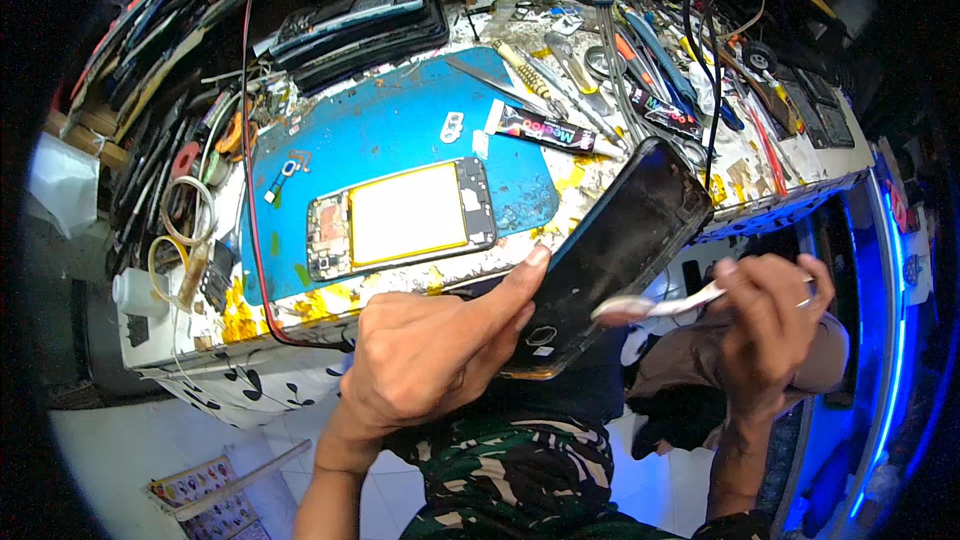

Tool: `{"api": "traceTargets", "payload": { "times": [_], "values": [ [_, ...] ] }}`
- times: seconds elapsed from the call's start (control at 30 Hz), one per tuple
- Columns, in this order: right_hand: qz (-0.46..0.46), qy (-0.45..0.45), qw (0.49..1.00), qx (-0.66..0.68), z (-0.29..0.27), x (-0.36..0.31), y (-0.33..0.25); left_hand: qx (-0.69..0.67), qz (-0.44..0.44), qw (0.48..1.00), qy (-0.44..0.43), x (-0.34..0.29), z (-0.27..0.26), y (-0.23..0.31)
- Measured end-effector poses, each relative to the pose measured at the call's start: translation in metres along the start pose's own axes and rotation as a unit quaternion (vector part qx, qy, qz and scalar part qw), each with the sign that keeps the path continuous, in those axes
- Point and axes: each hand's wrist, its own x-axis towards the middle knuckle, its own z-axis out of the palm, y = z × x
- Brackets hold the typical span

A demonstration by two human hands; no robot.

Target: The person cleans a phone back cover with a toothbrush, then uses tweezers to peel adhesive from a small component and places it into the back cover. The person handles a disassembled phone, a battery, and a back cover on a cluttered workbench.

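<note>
My left hand [430, 350] grips the lower left edge of a black phone back cover [625, 250], thumb along its side. The cover is tilted in front of the bench edge, its inner or outer face dusty, with a small ring-shaped hole near the low end. In my right hand [765, 320] is a small brush [665, 306] with a white handle, pinched between the fingers. Its brownish head is at the cover's right edge; whether it touches is hard to tell. An opened phone [405, 220] with a large white battery lies on the blue mat [350, 110].
Glue tubes [545, 127], tweezers [490, 80] and screwdrivers crowd the bench's right side. Stacked phone parts [360, 30] stand at the back. Cables [605, 40] hang down at the right. Rolls of tape [187, 210] and a white bottle [138, 292] sit at left.
</note>
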Motion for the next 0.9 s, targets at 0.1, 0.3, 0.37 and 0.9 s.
{"api": "traceTargets", "payload": {
  "times": [0.1, 0.3, 0.37, 0.9],
  "values": [
    [-0.158, -0.047, 0.986, 0.018, -0.003, 0.006, -0.002, -0.038, 0.005, 0.999, -0.009, 0.003, 0.001, 0.0],
    [-0.224, -0.031, 0.974, 0.012, -0.007, 0.025, 0.002, -0.052, -0.041, 0.997, -0.035, 0.0, 0.002, 0.004],
    [-0.119, 0.022, 0.992, -0.025, -0.009, 0.032, 0.008, -0.063, -0.077, 0.995, -0.027, -0.002, 0.0, 0.005],
    [-0.109, 0.018, 0.994, -0.001, -0.013, 0.039, -0.008, -0.207, -0.078, 0.975, 0.019, -0.008, -0.001, -0.009]
  ]
}}
